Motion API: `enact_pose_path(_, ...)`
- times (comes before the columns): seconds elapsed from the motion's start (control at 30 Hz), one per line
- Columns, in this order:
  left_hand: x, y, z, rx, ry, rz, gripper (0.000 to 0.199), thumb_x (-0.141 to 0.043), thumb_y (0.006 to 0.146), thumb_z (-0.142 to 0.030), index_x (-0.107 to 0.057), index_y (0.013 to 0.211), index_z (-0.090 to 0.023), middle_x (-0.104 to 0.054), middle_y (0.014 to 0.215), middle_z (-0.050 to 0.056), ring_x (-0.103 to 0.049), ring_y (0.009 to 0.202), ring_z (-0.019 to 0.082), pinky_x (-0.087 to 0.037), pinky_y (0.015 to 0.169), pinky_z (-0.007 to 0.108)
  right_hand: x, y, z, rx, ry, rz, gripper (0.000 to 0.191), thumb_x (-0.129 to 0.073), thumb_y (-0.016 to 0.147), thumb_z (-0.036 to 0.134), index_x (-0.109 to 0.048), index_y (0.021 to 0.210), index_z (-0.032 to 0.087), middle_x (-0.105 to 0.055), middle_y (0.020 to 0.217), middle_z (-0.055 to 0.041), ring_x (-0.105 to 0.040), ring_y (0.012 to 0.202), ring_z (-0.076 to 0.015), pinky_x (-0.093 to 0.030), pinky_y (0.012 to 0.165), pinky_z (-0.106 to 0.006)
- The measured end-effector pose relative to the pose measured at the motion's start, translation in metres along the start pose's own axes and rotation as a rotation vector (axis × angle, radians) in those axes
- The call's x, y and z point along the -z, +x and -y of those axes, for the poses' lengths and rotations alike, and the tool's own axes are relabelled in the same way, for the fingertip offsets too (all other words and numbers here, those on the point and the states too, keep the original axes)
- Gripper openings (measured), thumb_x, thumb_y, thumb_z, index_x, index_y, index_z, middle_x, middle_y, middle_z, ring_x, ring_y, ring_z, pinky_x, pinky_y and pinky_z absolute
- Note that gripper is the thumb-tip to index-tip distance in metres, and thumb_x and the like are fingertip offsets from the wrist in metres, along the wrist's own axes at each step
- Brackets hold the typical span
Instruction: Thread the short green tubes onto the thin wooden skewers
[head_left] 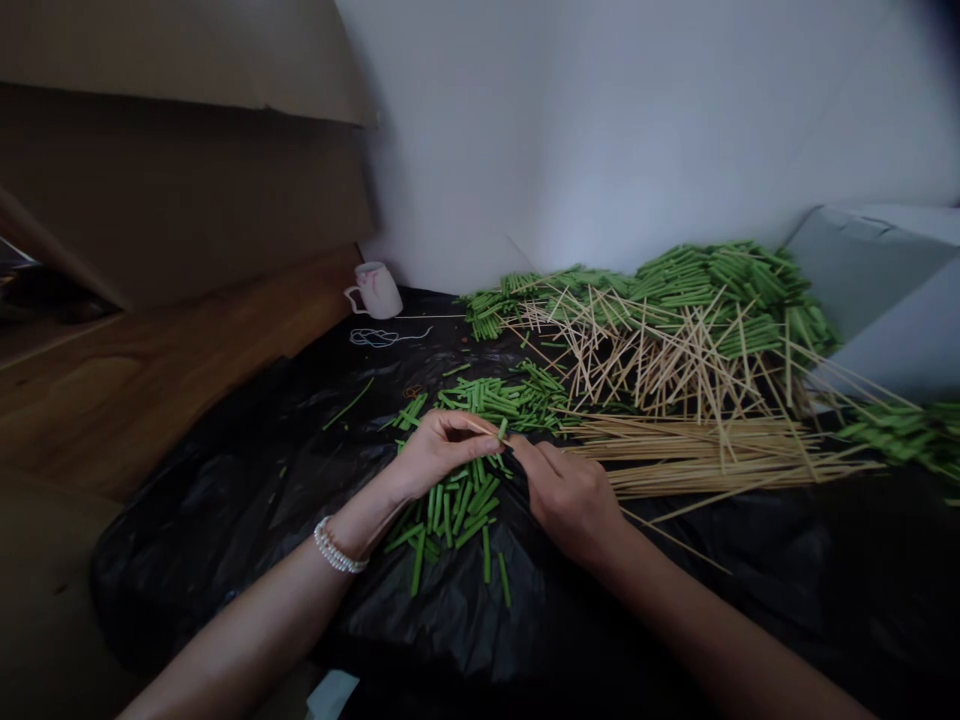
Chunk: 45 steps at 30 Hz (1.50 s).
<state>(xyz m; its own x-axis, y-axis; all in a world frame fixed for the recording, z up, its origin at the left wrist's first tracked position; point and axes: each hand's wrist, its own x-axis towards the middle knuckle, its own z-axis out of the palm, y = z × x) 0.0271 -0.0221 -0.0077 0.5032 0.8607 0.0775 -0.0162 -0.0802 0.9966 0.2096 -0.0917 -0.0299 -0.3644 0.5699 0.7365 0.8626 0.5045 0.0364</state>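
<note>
My left hand (pixel 446 450) pinches a short green stem piece (pixel 502 430) between thumb and fingertips, above a pile of cut green pieces (pixel 469 505). Close against it on the right, my right hand (pixel 566 495) is closed round a thin wooden stick, most of it hidden by the fingers; its tip meets the green piece. More cut pieces (pixel 491 397) lie just behind both hands. Bare wooden sticks (pixel 690 475) are laid in a bundle to the right of my right hand.
Skewered green pieces (pixel 690 275) are heaped along the white wall, their sticks pointing forward. A mug (pixel 377 291) and looped string (pixel 375 338) are at the back left. Cardboard (pixel 187 200) stands left; a pale box (pixel 877 270) stands right. Black plastic (pixel 240 500) covers the surface.
</note>
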Motion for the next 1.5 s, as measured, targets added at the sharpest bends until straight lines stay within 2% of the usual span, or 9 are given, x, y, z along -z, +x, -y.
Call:
enact_pose_path(0.2, -0.003, 0.001, -0.001, -0.037, 0.044, 0.035, 0.017, -0.078, 0.070, -0.030, -0.075, 0.077, -0.014, -0.073, 0.078, 0.006, -0.065, 0.069, 0.014, -0.051, 0.069, 0.025, -0.003, 0.002, 0.003, -0.045, 0.050, 0.033, 0.028, -0.037, 0.093, 0.011, -0.063, 0.103, 0.012, -0.059, 0.066, 0.0005, -0.053, 0.055, -0.0114, -0.035, 0.055, -0.026)
enact_pose_path(0.33, -0.001, 0.002, -0.002, -0.083, 0.165, 0.022, 0.022, -0.076, 0.072, -0.034, -0.073, 0.080, -0.014, -0.072, 0.082, 0.007, -0.065, 0.074, 0.017, -0.050, 0.071, 0.028, -0.004, 0.001, -0.001, -0.046, 0.042, 0.053, 0.027, -0.039, 0.093, 0.013, -0.063, 0.106, 0.012, -0.062, 0.069, -0.0005, -0.055, 0.058, -0.0112, -0.035, 0.056, -0.026)
enact_pose_path(0.43, 0.004, 0.002, -0.002, -0.146, 0.407, 0.035, 0.024, -0.073, 0.075, -0.038, -0.071, 0.083, -0.015, -0.070, 0.084, 0.006, -0.063, 0.079, 0.018, -0.048, 0.077, 0.031, -0.003, 0.001, -0.008, -0.042, -0.033, 0.026, 0.027, -0.042, 0.092, 0.013, -0.064, 0.109, 0.013, -0.062, 0.069, 0.0002, -0.054, 0.056, -0.0109, -0.033, 0.055, -0.027)
enact_pose_path(0.6, 0.010, -0.001, 0.001, -0.284, 0.940, 0.143, 0.032, -0.072, 0.072, -0.049, -0.066, 0.069, -0.018, -0.061, 0.082, 0.005, -0.053, 0.089, 0.022, -0.040, 0.086, 0.036, -0.002, 0.000, -0.015, -0.042, -0.107, 0.006, 0.027, -0.044, 0.090, 0.013, -0.065, 0.107, 0.013, -0.062, 0.068, 0.0003, -0.052, 0.054, -0.0109, -0.031, 0.054, -0.028)
enact_pose_path(0.73, 0.011, -0.005, -0.002, -0.267, 1.114, 0.237, 0.032, -0.074, 0.067, -0.052, -0.069, 0.077, -0.022, -0.058, 0.098, 0.005, -0.048, 0.101, 0.026, -0.033, 0.092, 0.041, -0.002, -0.001, -0.015, -0.043, -0.100, 0.032, 0.028, -0.044, 0.090, 0.013, -0.065, 0.109, 0.013, -0.063, 0.069, 0.0004, -0.051, 0.055, -0.0104, -0.030, 0.055, -0.027)
enact_pose_path(0.9, 0.009, -0.008, -0.005, -0.275, 1.118, 0.342, 0.019, -0.071, 0.074, -0.040, -0.069, 0.081, -0.022, -0.058, 0.106, 0.004, -0.045, 0.108, 0.026, -0.029, 0.097, 0.041, -0.003, -0.001, -0.015, -0.043, -0.089, 0.030, 0.028, -0.044, 0.090, 0.013, -0.065, 0.109, 0.013, -0.064, 0.071, -0.0002, -0.053, 0.056, -0.0107, -0.030, 0.056, -0.027)
enact_pose_path(1.0, 0.006, -0.008, -0.003, -0.282, 1.109, 0.331, 0.011, -0.070, 0.073, -0.030, -0.068, 0.080, -0.022, -0.058, 0.105, 0.003, -0.046, 0.108, 0.025, -0.029, 0.096, 0.039, -0.003, -0.001, -0.015, -0.048, -0.097, 0.036, 0.027, -0.045, 0.090, 0.013, -0.065, 0.109, 0.013, -0.064, 0.071, 0.0002, -0.054, 0.056, -0.0112, -0.030, 0.056, -0.028)
enact_pose_path(1.23, 0.003, -0.008, 0.000, -0.292, 1.080, 0.323, 0.010, -0.070, 0.071, -0.028, -0.065, 0.075, -0.020, -0.059, 0.104, 0.004, -0.048, 0.109, 0.025, -0.031, 0.096, 0.040, -0.004, -0.001, -0.016, -0.067, -0.100, 0.060, 0.028, -0.045, 0.089, 0.014, -0.065, 0.109, 0.015, -0.065, 0.072, 0.0004, -0.053, 0.056, -0.0106, -0.031, 0.055, -0.028)
enact_pose_path(1.5, 0.005, -0.003, -0.005, -0.318, 0.683, 0.236, 0.005, -0.063, 0.081, -0.019, -0.066, 0.085, -0.018, -0.062, 0.106, 0.007, -0.054, 0.108, 0.021, -0.038, 0.099, 0.037, 0.002, 0.002, -0.017, -0.069, -0.090, 0.014, 0.027, -0.045, 0.089, 0.013, -0.066, 0.106, 0.014, -0.063, 0.068, 0.0007, -0.054, 0.056, -0.0107, -0.031, 0.054, -0.028)
